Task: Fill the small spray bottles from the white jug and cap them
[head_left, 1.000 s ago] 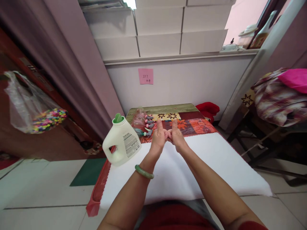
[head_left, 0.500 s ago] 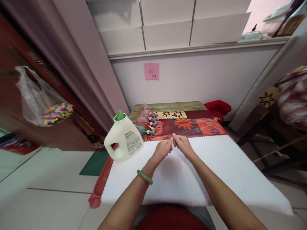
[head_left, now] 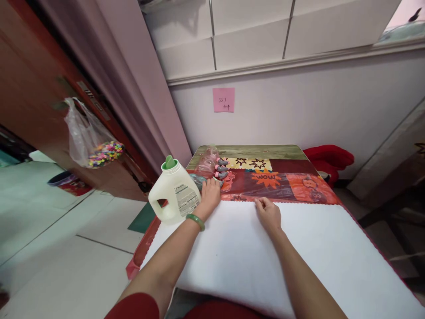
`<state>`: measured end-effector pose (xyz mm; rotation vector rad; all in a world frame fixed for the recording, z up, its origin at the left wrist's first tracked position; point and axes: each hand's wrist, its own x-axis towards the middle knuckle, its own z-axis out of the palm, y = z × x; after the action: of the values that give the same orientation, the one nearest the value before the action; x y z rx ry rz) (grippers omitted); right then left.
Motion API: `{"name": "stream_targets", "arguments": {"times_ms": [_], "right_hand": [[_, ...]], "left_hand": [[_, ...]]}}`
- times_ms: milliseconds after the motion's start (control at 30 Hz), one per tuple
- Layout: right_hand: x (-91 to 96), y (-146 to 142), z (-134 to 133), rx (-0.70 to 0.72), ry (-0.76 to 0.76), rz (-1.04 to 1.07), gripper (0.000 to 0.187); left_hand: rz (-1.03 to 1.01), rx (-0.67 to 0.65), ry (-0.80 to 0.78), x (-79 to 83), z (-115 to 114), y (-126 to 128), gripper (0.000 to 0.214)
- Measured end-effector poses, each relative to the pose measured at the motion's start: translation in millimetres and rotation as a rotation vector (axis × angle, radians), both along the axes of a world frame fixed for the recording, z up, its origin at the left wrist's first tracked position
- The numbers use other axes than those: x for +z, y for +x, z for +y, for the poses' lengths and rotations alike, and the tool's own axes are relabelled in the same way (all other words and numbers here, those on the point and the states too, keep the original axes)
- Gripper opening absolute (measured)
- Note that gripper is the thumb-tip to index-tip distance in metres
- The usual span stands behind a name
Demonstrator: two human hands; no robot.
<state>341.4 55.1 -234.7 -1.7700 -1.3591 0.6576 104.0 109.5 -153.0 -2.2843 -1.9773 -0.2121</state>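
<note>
My left hand (head_left: 210, 193) reaches over a greenish clear spray bottle (head_left: 196, 179) that lies on its side at the table's left. Its fingers are stretched out and a little apart, covering the bottle's middle; whether they grip is hard to see. Beside the wrist stands a large cream jug (head_left: 174, 192) with a green spout insert. Just beyond lie pinkish clear spray bottles (head_left: 206, 165) with grey and pink heads. My right hand (head_left: 269, 215) hovers or rests over the white cloth (head_left: 235, 243), thumb and fingers pinched together; anything between them is too small to make out.
A patterned red table cover (head_left: 282, 181) shows behind the white cloth. Past the table's back right is a red plush thing (head_left: 328, 161). A plastic bag of colourful small pieces (head_left: 106, 153) hangs from the door handle. A pink note (head_left: 223, 100) is on the wall.
My hands, together over the cloth before, have parted. The left went leftward to the greenish spray bottle; the right drew slightly back. The view turned a little left.
</note>
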Motion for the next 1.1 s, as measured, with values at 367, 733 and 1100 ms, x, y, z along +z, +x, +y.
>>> {"name": "stream_targets", "arguments": {"times_ms": [367,733,1100], "right_hand": [[4.2,0,4,0.022,-0.004,0.008,0.037],[5.8,1,5,0.010,0.007,0.046,0.038],[11.6,1,3,0.101,0.307,0.407,0.058]], "left_hand": [[0.134,0.067,0.037,-16.3,38,-8,0.037],[-0.067,-0.056,0.091,11.4,21,19,0.046],[-0.695,-0.156,0.109,46.0,-12,59,0.025]]}}
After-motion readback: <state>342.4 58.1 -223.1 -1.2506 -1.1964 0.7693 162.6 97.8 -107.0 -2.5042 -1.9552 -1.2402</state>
